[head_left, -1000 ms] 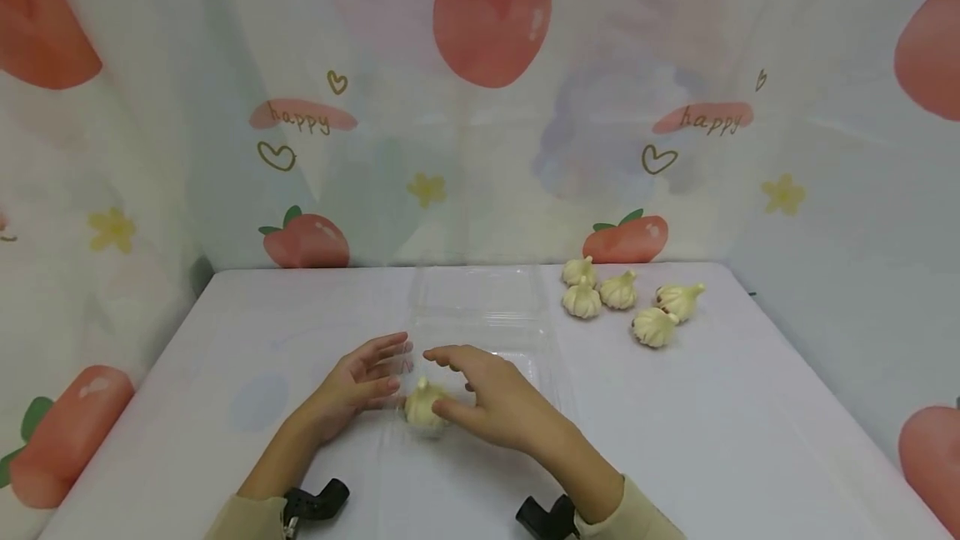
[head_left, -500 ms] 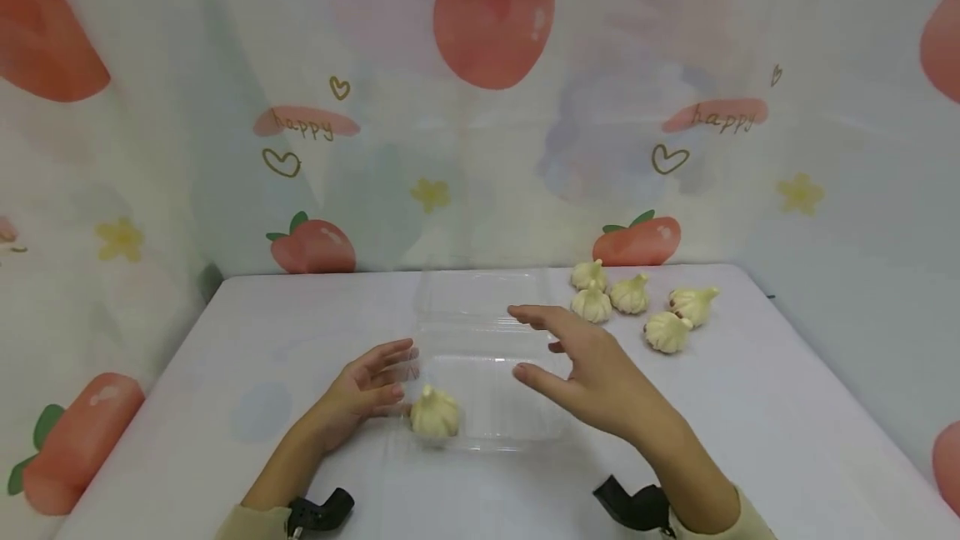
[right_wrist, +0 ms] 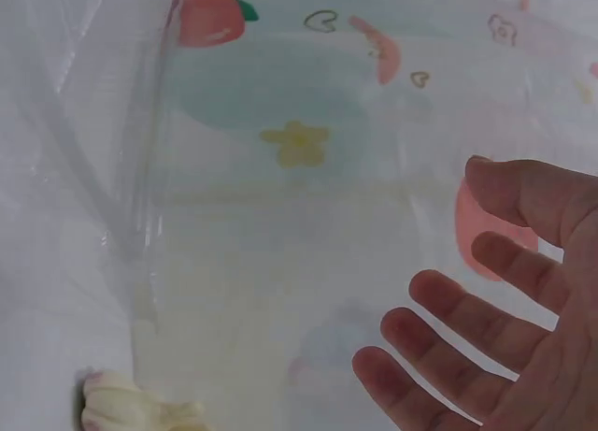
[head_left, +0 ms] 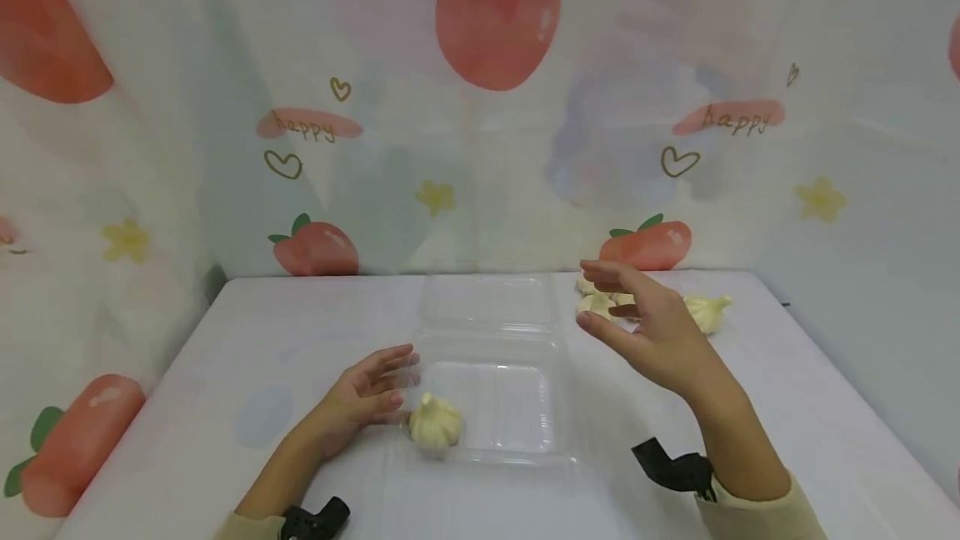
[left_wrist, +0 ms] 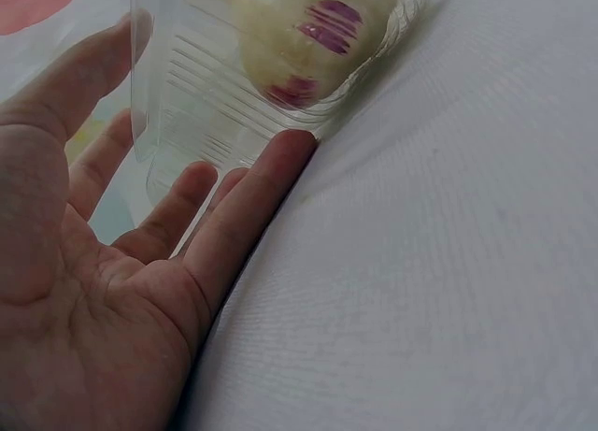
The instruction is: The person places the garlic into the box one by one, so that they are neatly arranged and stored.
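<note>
A clear plastic box (head_left: 517,452) stands mid-table with its lid (head_left: 487,302) laid back. Inside its near left corner sits one garlic bulb (head_left: 435,421); in the left wrist view this bulb (left_wrist: 318,38) shows purple marks through the plastic. My left hand (head_left: 363,394) rests by the box's left wall, fingers loosely extended and thumb apart. Over the back right of the table, my right hand (head_left: 656,327) hovers with spread fingers and holds nothing. It partly hides several more garlic bulbs (head_left: 596,305). In the right wrist view, one bulb (right_wrist: 121,408) appears at the lower left.
Another garlic bulb (head_left: 707,312) lies just behind my right hand. A white cloth covers the table (head_left: 315,315). Behind it hangs a printed curtain (head_left: 480,157), right at the table's back edge.
My right hand has moved from above the bulb in the box, right and away, to over the loose bulbs. The left hand has stayed beside the box. The view has shifted slightly.
</note>
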